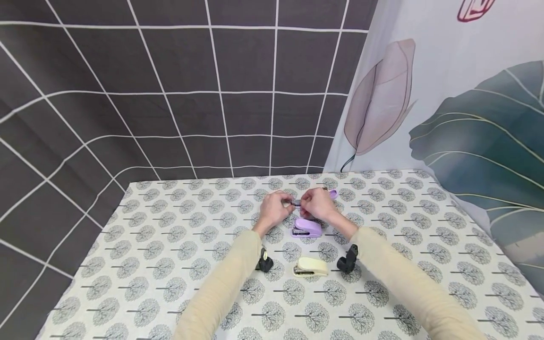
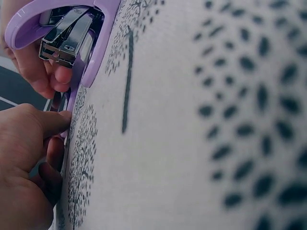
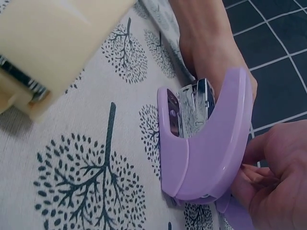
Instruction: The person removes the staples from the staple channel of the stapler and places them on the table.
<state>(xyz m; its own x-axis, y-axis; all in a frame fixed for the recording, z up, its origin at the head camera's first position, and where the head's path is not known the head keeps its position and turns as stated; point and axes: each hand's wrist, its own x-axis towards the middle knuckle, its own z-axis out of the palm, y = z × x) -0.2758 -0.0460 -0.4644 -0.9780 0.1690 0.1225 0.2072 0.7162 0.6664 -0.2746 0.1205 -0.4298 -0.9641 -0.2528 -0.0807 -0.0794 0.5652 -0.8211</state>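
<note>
Toward the table's back, my left hand (image 1: 275, 208) and right hand (image 1: 318, 203) face each other and pinch a small dark metal piece (image 1: 296, 203) between them. In the left wrist view, the metal piece (image 2: 56, 102) shows between the left hand's (image 2: 24, 153) thumb and the right hand's (image 2: 36, 72) fingertips. A purple part (image 1: 333, 194) extends beyond the right hand. Just in front of the hands stands a purple stapler (image 1: 309, 228). In the right wrist view, this stapler (image 3: 208, 148) partly hides the right hand's (image 3: 283, 175) fingertips; another purple part (image 3: 237, 214) lies below.
A cream stapler (image 1: 311, 267) stands nearer the front, between the forearms. The tree-patterned cloth (image 1: 178, 264) covers the table. A dark gridded curtain (image 1: 178, 113) hangs behind, with a leaf-print curtain (image 1: 382, 113) at the right.
</note>
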